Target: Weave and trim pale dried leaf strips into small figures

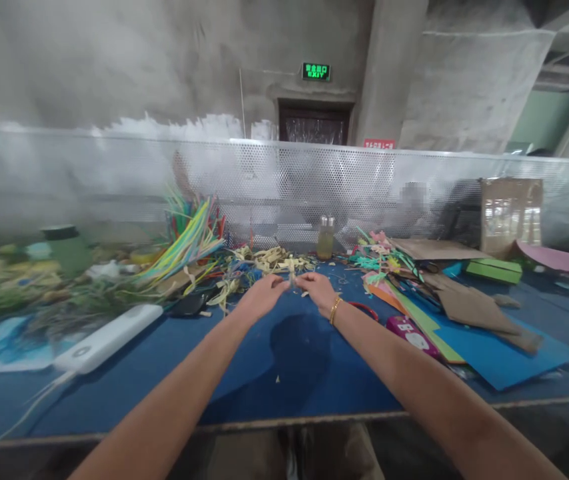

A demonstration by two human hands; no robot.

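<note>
Both my hands meet over the middle of the blue table (264, 360). My left hand (263, 295) is closed in a pinch at one side of a small pale strip (292, 275). From the other side my right hand (320, 291), with a gold bracelet at the wrist, pinches the same piece. The strip stands up between the fingertips; its lower part is hidden and its material is too small to make out. Just beyond lies a heap of pale dry strips (270, 259). A red curved handle (364, 309) lies by my right wrist.
A glass bottle (325, 241) stands behind my hands. Leftward are coloured stems (189, 243), a white device with a cable (109, 339), a dark flat object (192, 304) and a green cup (67, 252). Rightward lie a purple pack (412, 335), blue sheet (504, 360) and cardboard (469, 303).
</note>
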